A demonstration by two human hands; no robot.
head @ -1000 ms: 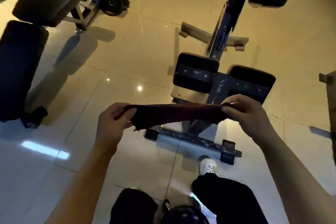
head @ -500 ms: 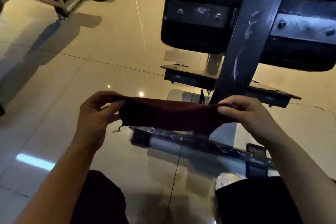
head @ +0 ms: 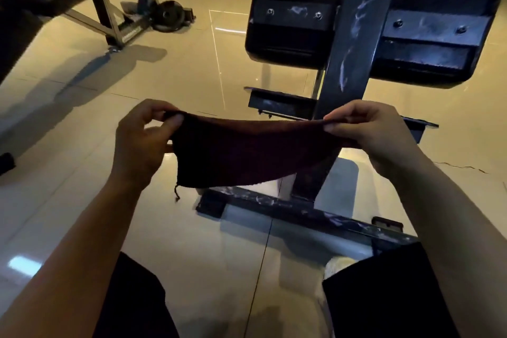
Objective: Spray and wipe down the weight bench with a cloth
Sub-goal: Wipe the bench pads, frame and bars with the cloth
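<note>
bench nearer | 2 pads | 1 cloth | 2 hands pinching

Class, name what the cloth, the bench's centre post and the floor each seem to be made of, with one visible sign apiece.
Cloth: dark woven or knitted fabric; it sags and trails a loose thread.
Centre post: probably painted metal, dark and scuffed pale.
Floor: likely glazed tile, glossy, with grout lines and reflections.
</note>
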